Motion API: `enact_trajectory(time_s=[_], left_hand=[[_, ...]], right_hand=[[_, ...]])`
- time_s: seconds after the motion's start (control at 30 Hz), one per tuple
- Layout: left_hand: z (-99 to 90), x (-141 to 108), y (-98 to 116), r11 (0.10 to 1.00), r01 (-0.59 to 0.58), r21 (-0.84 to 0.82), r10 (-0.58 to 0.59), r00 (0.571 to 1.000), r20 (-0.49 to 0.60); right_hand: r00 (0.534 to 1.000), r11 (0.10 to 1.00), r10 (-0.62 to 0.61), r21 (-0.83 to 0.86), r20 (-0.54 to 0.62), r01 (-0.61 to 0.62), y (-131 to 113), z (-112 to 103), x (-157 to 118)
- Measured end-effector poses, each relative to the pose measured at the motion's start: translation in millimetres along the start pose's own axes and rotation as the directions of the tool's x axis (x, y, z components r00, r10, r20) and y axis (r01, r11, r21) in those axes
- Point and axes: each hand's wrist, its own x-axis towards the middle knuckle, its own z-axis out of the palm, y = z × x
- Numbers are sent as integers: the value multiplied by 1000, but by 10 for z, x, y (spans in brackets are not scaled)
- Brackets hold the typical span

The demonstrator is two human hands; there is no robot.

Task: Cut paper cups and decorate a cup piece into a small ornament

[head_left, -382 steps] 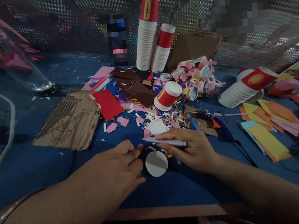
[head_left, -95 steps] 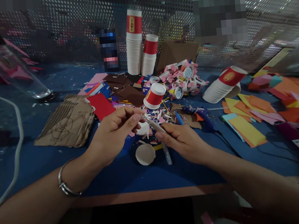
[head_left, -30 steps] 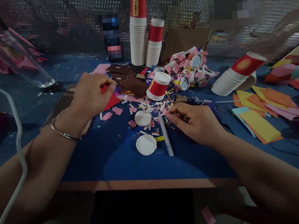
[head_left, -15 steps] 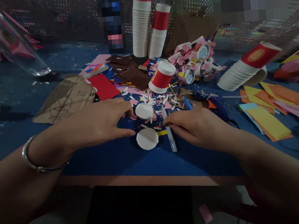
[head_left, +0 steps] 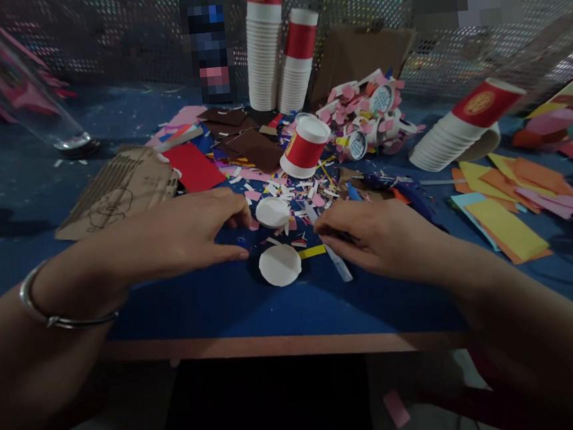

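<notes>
My left hand (head_left: 182, 234) hovers over the table's near side, thumb and fingers apart, holding nothing. Just right of its fingertips are two white round pieces: a flat disc (head_left: 279, 266) nearer me, and a second one (head_left: 272, 211) that looks like a shallow cup bottom. My right hand (head_left: 379, 237) has its fingers curled and pinched over a slim, translucent pen-like tool (head_left: 339, 264), which lies slanted across the table. The fingers cover the tool's middle. By its side a yellow paper strip (head_left: 312, 251) touches the flat disc's edge.
Paper scraps (head_left: 309, 189) litter the middle. Beyond stands an upside-down red and white paper cup (head_left: 305, 148). Tall cup stacks (head_left: 267, 63) rise behind; another stack (head_left: 452, 130) leans at right. A brown paper bag (head_left: 118, 189) lies left, coloured papers (head_left: 510, 222) right.
The slim tool has turned, its near end swinging right, under my right hand. My left hand has shifted slightly left in view, along with the whole scene. Both white discs stay in place.
</notes>
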Motion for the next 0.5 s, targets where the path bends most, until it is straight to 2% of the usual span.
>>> enact_trajectory(time_s=[0.13, 0.2, 0.23, 0.37, 0.5], left_hand=[[89, 116, 50, 999, -1, 45, 6, 994, -112], [158, 193, 53, 995, -44, 87, 61, 975, -212], [191, 229, 45, 991, -64, 117, 89, 970, -226], [268, 326, -13, 974, -26, 226, 68, 982, -177], [235, 326, -35, 959, -26, 283, 70, 987, -148]], right_hand=[[992, 999, 42, 15, -118, -40, 59, -91, -2], [978, 994, 107, 13, -182, -106, 96, -154, -9], [967, 989, 145, 13, -209, -145, 117, -183, -13], [929, 963, 262, 14, -262, -268, 209, -244, -22], [926, 940, 333, -13, -179, -341, 275, -235, -3]])
